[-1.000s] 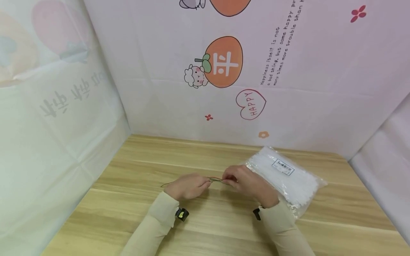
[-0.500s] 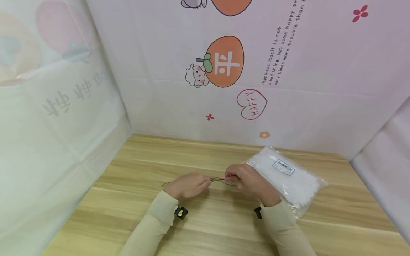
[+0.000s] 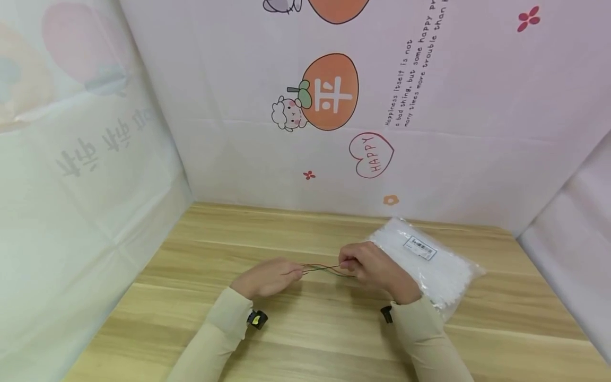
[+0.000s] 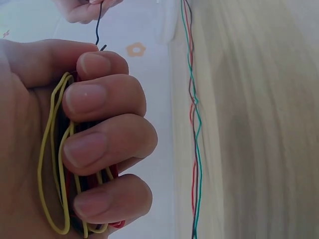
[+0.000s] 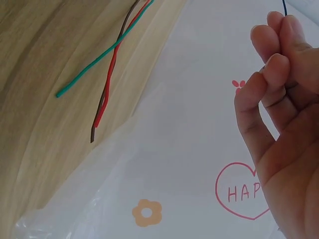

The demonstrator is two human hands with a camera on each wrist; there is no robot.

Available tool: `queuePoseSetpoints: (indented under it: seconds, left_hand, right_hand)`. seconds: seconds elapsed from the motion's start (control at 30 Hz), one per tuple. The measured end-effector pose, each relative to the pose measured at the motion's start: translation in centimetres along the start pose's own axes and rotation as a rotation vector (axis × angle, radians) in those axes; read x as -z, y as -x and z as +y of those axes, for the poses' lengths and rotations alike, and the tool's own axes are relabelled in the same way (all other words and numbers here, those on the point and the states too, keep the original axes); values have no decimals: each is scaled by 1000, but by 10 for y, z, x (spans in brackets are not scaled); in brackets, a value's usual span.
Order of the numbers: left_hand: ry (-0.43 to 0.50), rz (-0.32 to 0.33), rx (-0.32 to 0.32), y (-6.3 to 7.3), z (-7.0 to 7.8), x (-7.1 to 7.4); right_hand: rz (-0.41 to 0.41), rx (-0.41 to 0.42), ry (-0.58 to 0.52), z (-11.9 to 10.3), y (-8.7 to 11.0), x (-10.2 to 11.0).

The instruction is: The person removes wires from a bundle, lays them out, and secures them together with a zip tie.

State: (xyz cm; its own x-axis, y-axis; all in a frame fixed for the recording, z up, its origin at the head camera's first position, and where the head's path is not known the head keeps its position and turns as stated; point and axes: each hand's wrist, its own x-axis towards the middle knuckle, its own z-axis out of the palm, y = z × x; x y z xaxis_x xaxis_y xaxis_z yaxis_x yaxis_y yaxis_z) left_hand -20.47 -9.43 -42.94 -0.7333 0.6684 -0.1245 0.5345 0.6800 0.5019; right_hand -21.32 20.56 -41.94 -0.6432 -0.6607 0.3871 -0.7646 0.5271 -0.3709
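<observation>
In the left wrist view my left hand (image 3: 268,278) has its fingers curled round a folded bundle of yellow, red and dark wires (image 4: 41,169). A thin dark wire (image 4: 98,27) runs up from the left fingertips towards my right hand (image 3: 377,269), whose thumb and fingertips pinch it. Beside the hands hangs a loosely twisted strand of red, green and brown wires (image 4: 194,129). Its cut ends spread apart in the right wrist view, where the green wire (image 5: 89,65) splays away from the red wire (image 5: 107,94). The left palm hides part of the bundle.
A clear plastic bag (image 3: 444,281) packed with white contents and bearing a label (image 3: 420,248) lies right behind my right hand. The wooden table (image 3: 324,339) meets a printed white sheet (image 3: 248,175) at the back. More white sheeting (image 3: 119,212) stands at the left.
My left hand has shifted left and my right hand slightly right and up, so a longer stretch of coloured wires shows between them. The bag stays in place.
</observation>
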Motion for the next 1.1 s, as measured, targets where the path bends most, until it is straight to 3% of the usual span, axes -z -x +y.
queuePoseSetpoints:
  seconds: [0.2, 0.43, 0.67, 1.1]
  left_hand:
    - [5, 20, 21, 5, -10, 4]
    - [-56, 28, -41, 7, -22, 14]
    - [-27, 64, 28, 12, -34, 22]
    - [-97, 74, -87, 12, -38, 26]
  right_hand:
    - [17, -58, 9, 3, 4, 4]
    - [44, -39, 9, 14, 9, 9]
    - [98, -56, 40, 23, 14, 15]
    - [118, -83, 87, 30, 18, 24]
